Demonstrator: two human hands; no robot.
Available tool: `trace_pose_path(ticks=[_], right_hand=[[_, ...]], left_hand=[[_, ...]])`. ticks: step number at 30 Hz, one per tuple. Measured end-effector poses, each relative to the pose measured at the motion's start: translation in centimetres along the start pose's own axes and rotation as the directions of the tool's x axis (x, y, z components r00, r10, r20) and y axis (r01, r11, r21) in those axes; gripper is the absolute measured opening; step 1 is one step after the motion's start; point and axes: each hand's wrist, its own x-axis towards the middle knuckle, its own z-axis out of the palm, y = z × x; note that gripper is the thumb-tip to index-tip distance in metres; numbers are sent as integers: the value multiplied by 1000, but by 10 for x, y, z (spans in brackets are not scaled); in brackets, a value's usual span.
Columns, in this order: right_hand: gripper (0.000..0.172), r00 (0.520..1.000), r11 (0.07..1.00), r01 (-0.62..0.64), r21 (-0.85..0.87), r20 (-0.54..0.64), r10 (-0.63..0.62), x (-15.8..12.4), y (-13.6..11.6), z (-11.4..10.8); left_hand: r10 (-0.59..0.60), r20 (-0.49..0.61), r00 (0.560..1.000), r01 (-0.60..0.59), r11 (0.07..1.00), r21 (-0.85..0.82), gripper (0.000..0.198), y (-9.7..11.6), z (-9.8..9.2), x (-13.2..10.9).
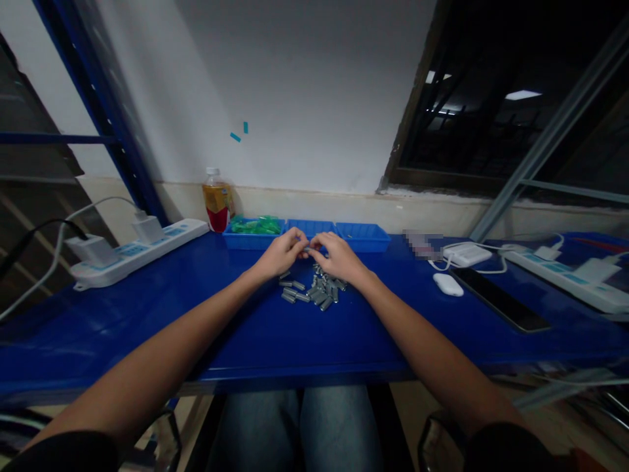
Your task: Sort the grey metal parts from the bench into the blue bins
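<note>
My left hand (285, 252) and my right hand (337, 254) meet over the middle of the blue table, fingertips pinched close together. Between them shows a bit of a small silvery piece (308, 248); the fingers mostly hide it, so its kind is unclear. Just below my hands lies a loose pile of small silvery metal cylinders (322, 290), with several scattered to its left. Behind my hands stands a blue compartment tray (366, 244). Its left compartment holds green translucent plastic pieces (255, 225); my left hand partly covers the middle one.
A drink bottle (217, 202) and a white power strip (142, 252) stand at left. To the right lie a white earbud case (448, 284), a black phone (501, 300), a white charger (466, 254) with cable, and another power strip (570, 278). The wall (304, 131) rises behind.
</note>
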Motion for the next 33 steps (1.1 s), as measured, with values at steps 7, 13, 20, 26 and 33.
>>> trace_pose_path(ticks=[7, 13, 20, 26, 33], right_hand=[[7, 984, 979, -127, 162, -100, 144, 1, -1, 3], [12, 985, 978, -64, 201, -145, 95, 1, -3, 3], [9, 988, 999, -48, -13, -146, 46, 0, 6, 1], [11, 951, 973, -205, -103, -257, 173, -2, 28, -2], [9, 921, 957, -269, -106, -318, 223, -6, 55, 5]], left_hand=[[-55, 16, 998, 57, 989, -139, 24, 10, 0, -2], [-114, -81, 990, 91, 965, -247, 30, 11, 3, -2], [-91, -29, 995, 90, 996, -21, 33, 1, 5, 1], [113, 245, 963, -222, 847, 483, 33, -13, 12, 9], [59, 261, 964, -212, 761, 613, 14, -20, 9, 8]])
